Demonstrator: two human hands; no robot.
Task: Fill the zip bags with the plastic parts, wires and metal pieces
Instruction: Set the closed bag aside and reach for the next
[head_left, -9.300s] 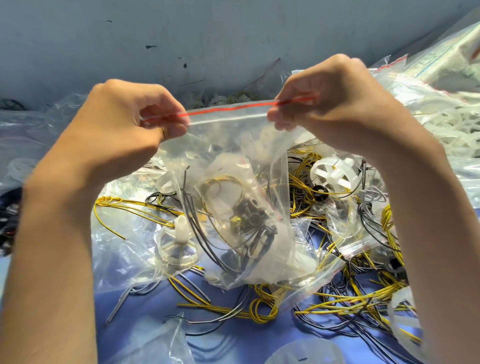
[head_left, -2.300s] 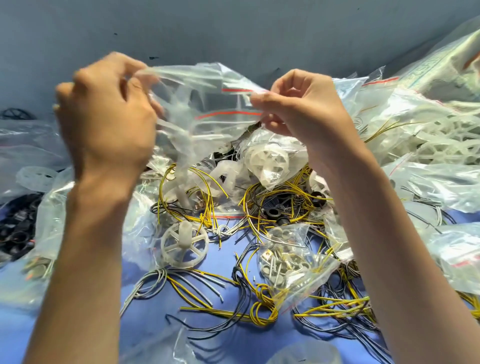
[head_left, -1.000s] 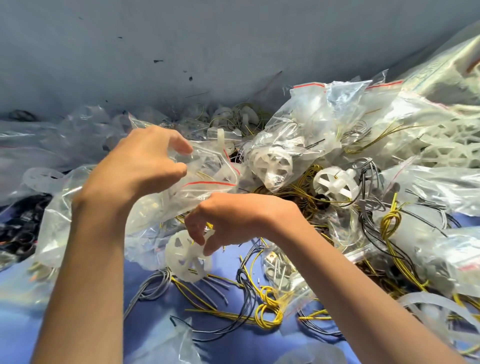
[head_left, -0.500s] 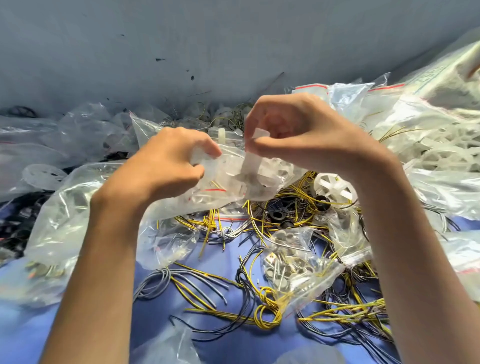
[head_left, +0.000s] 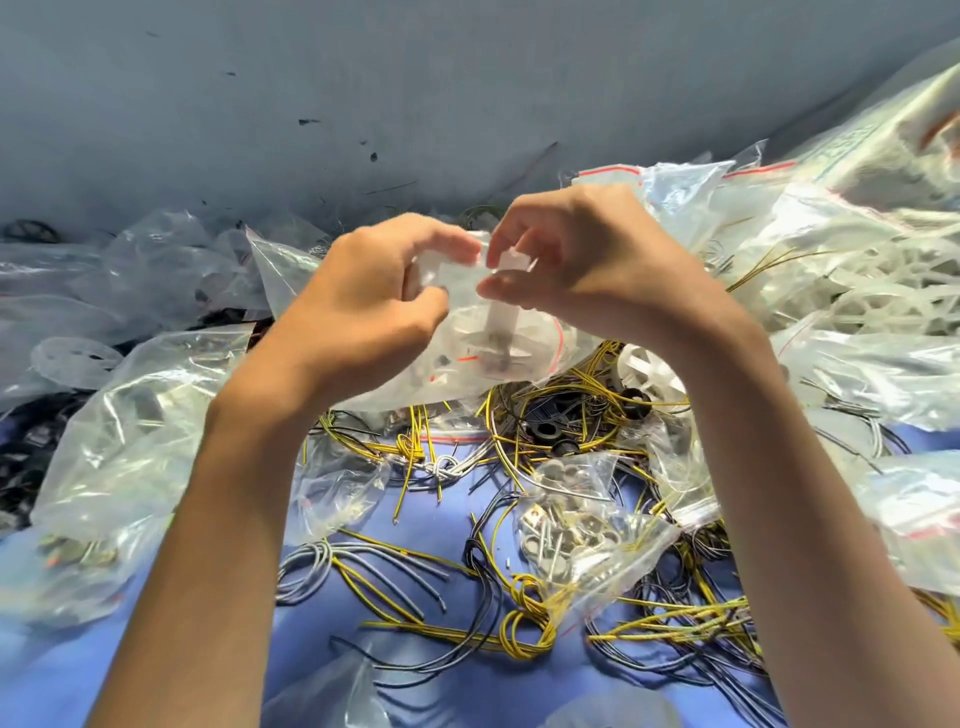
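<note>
I hold a clear zip bag (head_left: 524, 353) with a red strip above the pile. My left hand (head_left: 363, 306) pinches the bag's top edge. My right hand (head_left: 582, 275) pinches the stem of a white plastic wheel part (head_left: 498, 317) that sits partly inside the bag's mouth. Below lie loose yellow and grey wires (head_left: 415, 587), black rings (head_left: 550, 431) and a small bag of metal pieces (head_left: 576, 540).
The blue table surface (head_left: 447, 514) is ringed by clear bags: empty ones (head_left: 130, 457) at the left, filled ones with white wheels (head_left: 857, 291) at the right. A grey wall (head_left: 415, 93) stands behind. A loose white wheel (head_left: 654, 369) lies under my right wrist.
My right hand picked a white wheel off the table and brought it up to the bag. Both hands have come closer together and the part has gone deeper into the bag.
</note>
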